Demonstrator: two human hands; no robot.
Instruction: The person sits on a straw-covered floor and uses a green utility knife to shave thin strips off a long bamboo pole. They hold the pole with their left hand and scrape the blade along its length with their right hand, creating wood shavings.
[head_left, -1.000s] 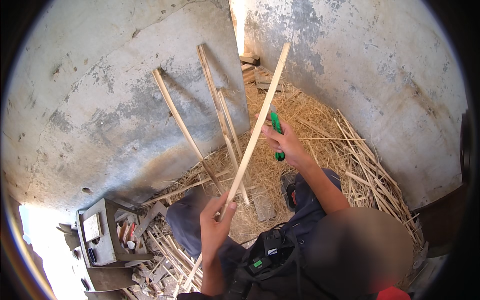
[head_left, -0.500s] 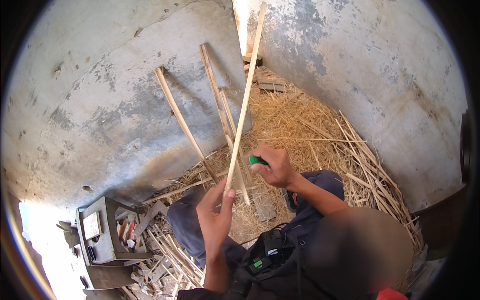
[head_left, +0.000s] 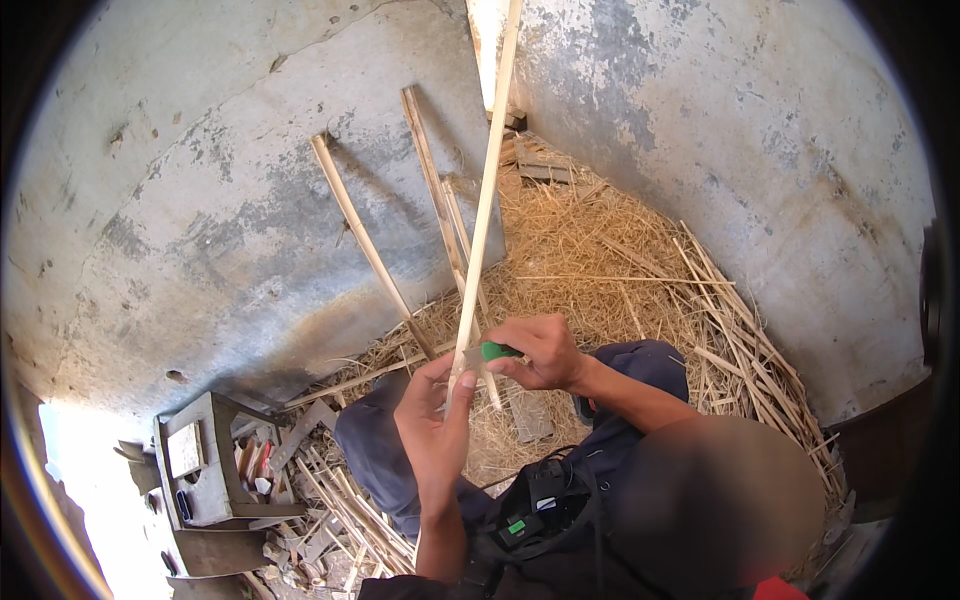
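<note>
A long pale wooden strip slants up and away, its lower end held between the thumb and fingers of my left hand. My right hand is closed round the green handle of a small knife. A short, greyish blade seems to show between that handle and the strip, close to my left thumb; whether it cuts into the wood I cannot tell. Just behind the strip, a darker stick and a rounder stick lean on the wall.
Shavings cover the floor ahead. Piled strips lie along the right wall, with more strips at lower left. Beside them stands an open-sided box with odds and ends. A round blurred shape fills the lower right.
My right hand has moved left and down, bringing the knife to the strip beside my left fingers. The strip's top has tilted slightly left. My left hand has barely shifted.
</note>
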